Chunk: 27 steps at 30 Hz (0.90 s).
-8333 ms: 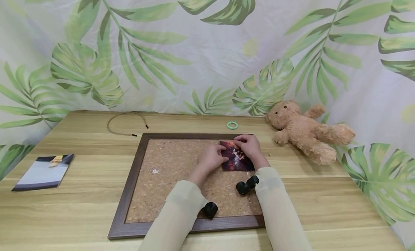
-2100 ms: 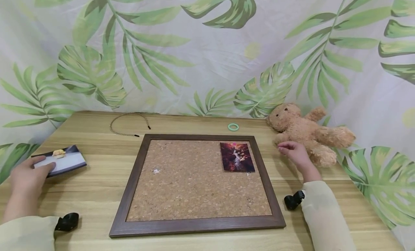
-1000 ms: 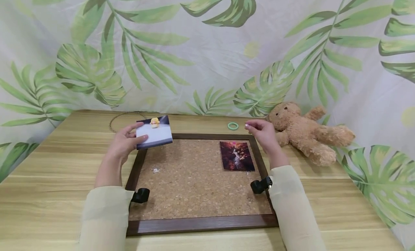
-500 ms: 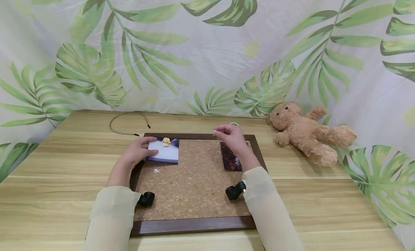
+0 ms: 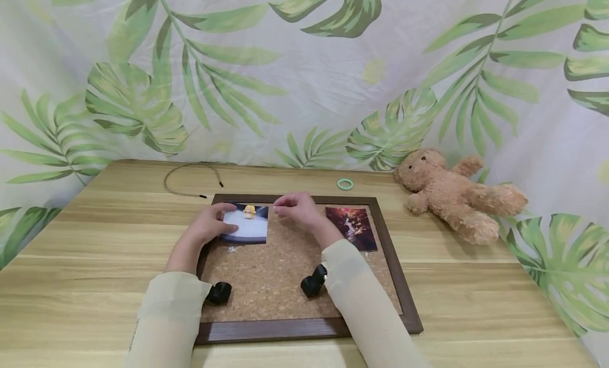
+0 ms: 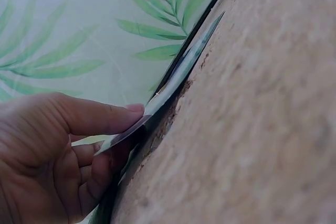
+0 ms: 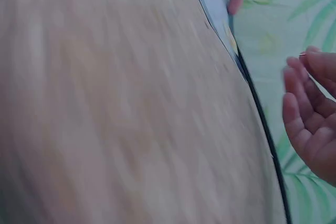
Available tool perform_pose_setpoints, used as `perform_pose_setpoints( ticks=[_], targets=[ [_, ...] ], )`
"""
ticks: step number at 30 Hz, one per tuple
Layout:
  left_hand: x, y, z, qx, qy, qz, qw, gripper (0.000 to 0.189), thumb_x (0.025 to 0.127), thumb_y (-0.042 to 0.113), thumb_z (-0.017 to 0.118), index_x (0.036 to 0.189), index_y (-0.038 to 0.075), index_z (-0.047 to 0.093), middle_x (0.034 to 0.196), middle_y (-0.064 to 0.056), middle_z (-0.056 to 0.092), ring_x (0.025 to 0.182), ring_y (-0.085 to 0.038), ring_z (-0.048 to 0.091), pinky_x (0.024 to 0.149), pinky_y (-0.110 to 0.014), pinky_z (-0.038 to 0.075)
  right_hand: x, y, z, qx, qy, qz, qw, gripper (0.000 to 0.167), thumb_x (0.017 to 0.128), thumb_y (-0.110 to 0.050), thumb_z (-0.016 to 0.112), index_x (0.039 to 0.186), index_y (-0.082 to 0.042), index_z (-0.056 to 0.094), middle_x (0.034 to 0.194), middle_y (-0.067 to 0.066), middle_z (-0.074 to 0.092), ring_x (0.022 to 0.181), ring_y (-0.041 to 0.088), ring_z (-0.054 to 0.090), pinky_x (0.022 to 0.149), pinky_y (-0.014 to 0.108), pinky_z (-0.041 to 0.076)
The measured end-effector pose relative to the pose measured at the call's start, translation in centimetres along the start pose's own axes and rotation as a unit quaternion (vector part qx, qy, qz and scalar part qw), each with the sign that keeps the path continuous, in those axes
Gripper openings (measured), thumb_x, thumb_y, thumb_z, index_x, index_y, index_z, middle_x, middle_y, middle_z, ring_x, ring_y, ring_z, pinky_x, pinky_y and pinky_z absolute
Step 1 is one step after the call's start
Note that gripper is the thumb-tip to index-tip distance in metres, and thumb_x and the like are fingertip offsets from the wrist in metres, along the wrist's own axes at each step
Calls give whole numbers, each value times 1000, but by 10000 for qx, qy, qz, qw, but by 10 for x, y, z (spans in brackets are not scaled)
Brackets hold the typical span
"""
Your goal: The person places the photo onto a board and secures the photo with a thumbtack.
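In the head view my left hand (image 5: 208, 223) pinches the left edge of a photo (image 5: 252, 230) with a small yellow figure on a pale ground. The photo lies over the top-left part of a framed cork board (image 5: 266, 283). In the left wrist view, thumb and fingers grip the photo (image 6: 170, 85), its far end slightly off the cork. My right hand (image 5: 301, 210) is above the board, just right of the photo. Thumb and index finger pinch a small push pin (image 7: 303, 54), mostly hidden by the fingertips, its thin point showing in the right wrist view.
A dark red photo (image 5: 354, 229) is fixed at the board's top right by a pink push pin (image 5: 347, 210). Behind the board lie a green ring (image 5: 344, 184) and a thin cord (image 5: 166, 177). A teddy bear (image 5: 447, 191) lies at the back right.
The left hand picked up the photo from the table's left and laid it over the board's top left. The right hand came from near the bear, moving left to beside it. Earlier, both hands were at the dark photo.
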<state>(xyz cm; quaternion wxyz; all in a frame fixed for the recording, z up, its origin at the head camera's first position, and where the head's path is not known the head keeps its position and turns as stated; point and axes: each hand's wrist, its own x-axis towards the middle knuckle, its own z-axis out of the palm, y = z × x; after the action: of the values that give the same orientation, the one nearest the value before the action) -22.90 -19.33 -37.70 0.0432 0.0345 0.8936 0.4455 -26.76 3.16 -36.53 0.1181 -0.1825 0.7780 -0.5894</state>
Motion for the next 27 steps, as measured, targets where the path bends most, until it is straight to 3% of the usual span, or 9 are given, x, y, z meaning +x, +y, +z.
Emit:
perform_pose_setpoints(
  ticks=[4,7,13,18,27],
  targets=[
    [2,-2,2,349,75,92,9993,48,72,7,68,116,-3,50,65,-6,36,54,-19,34,48,-29,29,-1,2,12,364,-412,290,9981,19,79,-2,60,94,10,61,83,14,61,75,20,58,71,36,46],
    [3,-2,3,566,120,152,9982,48,71,9,68,115,-1,52,64,-5,37,53,-18,34,48,-29,29,-1,8,18,407,-396,467,9973,18,79,-3,61,93,8,62,81,8,60,73,15,55,69,33,47],
    [1,3,2,966,14,-3,9953,50,73,15,68,117,2,51,73,-9,42,60,-21,38,52,-30,30,-5,19,23,-144,-154,103,9997,14,78,-6,63,89,3,65,80,4,61,69,8,51,61,22,43],
    [0,7,2,1292,-117,-23,9916,51,73,18,67,118,2,51,86,-17,49,71,-26,44,60,-35,35,-9,23,27,-485,-20,-95,9988,13,78,-7,63,89,0,67,85,3,62,73,6,52,63,19,41],
    [-1,7,2,1306,-85,38,9914,51,72,17,68,118,2,52,80,-12,46,67,-24,41,55,-32,31,-11,19,29,319,98,-1,9994,16,79,-4,62,91,5,65,85,5,62,68,6,50,58,20,42]
  ],
)
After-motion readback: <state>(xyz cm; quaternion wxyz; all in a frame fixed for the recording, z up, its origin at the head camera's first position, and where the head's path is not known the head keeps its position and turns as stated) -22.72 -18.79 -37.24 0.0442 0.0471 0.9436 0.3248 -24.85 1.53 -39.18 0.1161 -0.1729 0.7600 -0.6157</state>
